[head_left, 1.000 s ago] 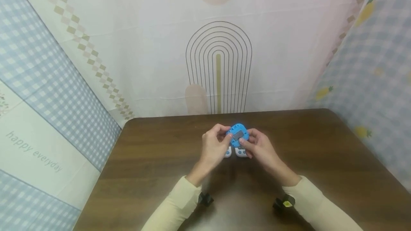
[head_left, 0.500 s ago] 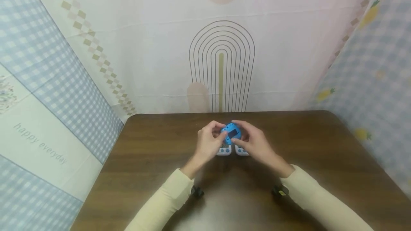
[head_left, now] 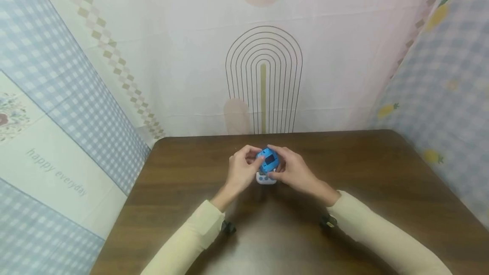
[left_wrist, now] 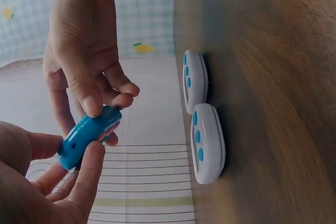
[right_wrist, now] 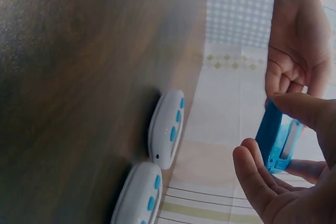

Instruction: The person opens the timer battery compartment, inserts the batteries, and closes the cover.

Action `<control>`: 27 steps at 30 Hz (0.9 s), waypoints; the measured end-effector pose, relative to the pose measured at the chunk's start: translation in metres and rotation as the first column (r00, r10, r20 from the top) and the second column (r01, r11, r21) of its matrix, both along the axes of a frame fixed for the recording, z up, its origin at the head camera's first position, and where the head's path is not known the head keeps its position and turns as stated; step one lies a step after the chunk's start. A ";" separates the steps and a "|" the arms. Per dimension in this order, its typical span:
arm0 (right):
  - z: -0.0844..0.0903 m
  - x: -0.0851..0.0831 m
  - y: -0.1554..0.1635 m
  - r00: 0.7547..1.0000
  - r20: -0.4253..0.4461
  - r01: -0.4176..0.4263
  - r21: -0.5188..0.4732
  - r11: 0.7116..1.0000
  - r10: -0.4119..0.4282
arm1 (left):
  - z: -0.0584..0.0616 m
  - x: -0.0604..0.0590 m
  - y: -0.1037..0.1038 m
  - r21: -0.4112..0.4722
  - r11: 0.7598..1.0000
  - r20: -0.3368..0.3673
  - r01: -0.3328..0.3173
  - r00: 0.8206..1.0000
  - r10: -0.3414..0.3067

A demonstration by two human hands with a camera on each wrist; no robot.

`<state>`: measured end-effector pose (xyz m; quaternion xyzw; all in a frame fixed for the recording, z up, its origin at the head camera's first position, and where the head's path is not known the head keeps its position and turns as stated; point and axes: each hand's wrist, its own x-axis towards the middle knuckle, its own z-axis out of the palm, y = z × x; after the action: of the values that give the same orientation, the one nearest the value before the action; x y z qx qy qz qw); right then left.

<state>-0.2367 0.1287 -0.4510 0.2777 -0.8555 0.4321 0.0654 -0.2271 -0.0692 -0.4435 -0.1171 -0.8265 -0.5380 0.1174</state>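
Observation:
Both hands hold a small blue kitchen timer up over the table, with its flat side and dark rectangular panel facing the head camera. My left hand pinches its left edge between thumb and fingers. At the opposite edge, the thumb and fingers of my right hand grip it. Two white kitchen timers with blue buttons lie on the table beyond: a nearer one and a farther one in the left wrist view. In the head view one white timer shows below the blue one; the right hand hides the other.
The brown wooden table runs back to a white patterned cloth. Checked cloths hang on the left and right. Dark wrist cameras sit below both sleeves.
Both hands have shifted left with the blue timer and turned it, its panel now tilted differently. The right hand has moved its grip on the edge and now covers one white timer.

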 end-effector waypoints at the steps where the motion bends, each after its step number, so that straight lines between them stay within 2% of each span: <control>1: -0.001 -0.001 -0.001 1.000 -0.003 0.001 0.000 1.000 -0.001 | 0.000 -0.001 0.000 0.010 1.000 0.001 0.007 1.000 -0.007; 6: -0.002 -0.004 -0.004 0.999 0.023 0.022 -0.002 1.000 -0.022 | 0.000 -0.003 -0.001 0.058 0.998 0.016 0.031 0.999 -0.032; 11: -0.003 -0.007 -0.005 0.991 0.127 0.036 -0.044 0.998 -0.030 | 0.001 0.000 -0.003 0.140 0.987 0.063 0.073 0.995 -0.083; 13: -0.002 -0.008 -0.006 0.983 0.180 0.040 -0.074 0.996 -0.026 | 0.000 0.002 -0.006 0.112 0.989 0.069 0.092 0.993 -0.100; 15: -0.001 -0.008 -0.008 0.975 0.223 0.027 -0.107 0.994 -0.002 | -0.002 0.003 -0.011 0.039 0.994 0.053 0.104 0.993 -0.106; 19: 0.003 -0.008 -0.012 0.956 0.283 -0.023 -0.180 0.983 0.074 | -0.007 0.005 -0.019 -0.106 0.989 -0.044 0.100 0.993 -0.105; 22: 0.006 -0.007 -0.016 0.936 0.328 -0.051 -0.227 0.972 0.126 | -0.009 0.005 -0.023 -0.148 0.983 -0.094 0.106 0.988 -0.121; 27: 0.006 -0.006 -0.020 0.889 0.409 -0.079 -0.310 0.948 0.208 | -0.010 0.006 -0.026 -0.157 0.979 -0.102 0.127 0.984 -0.144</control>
<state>-0.2426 0.1085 -0.4447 0.2245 -0.7540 0.6053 -0.1208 -0.2207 -0.0957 -0.4536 -0.2118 -0.8467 -0.4736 0.1179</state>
